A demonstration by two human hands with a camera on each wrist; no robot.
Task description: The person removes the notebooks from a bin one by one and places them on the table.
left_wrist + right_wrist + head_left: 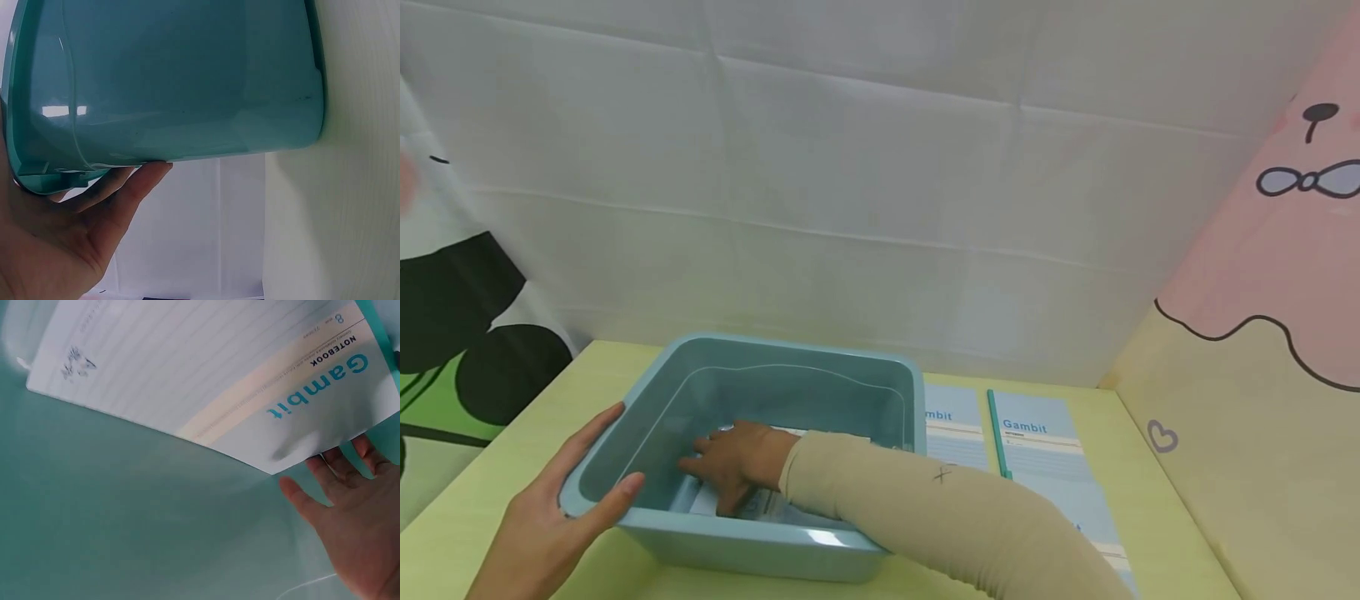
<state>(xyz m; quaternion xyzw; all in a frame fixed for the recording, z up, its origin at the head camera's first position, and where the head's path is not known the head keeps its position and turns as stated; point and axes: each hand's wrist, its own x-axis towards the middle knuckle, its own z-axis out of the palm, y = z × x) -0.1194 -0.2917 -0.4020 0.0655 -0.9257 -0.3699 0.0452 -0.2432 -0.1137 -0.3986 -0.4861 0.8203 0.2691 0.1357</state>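
Note:
A blue-green plastic bin stands on the table in the head view. My left hand holds its left front corner, thumb over the rim and fingers along the outside. The left wrist view shows this hand beneath the rim, fingertips against the outer wall. Inside the bin is my right hand, fingers spread, above a white Gambit notebook with a green spine. In the right wrist view the right hand has straight fingers at the notebook's edge; whether some tips lie under it I cannot tell.
More Gambit notebooks lie on the yellow table right of the bin, one notebook with a green spine bar. My right sleeve crosses the bin's front rim. A white sheet hangs behind; a pink printed panel borders the right.

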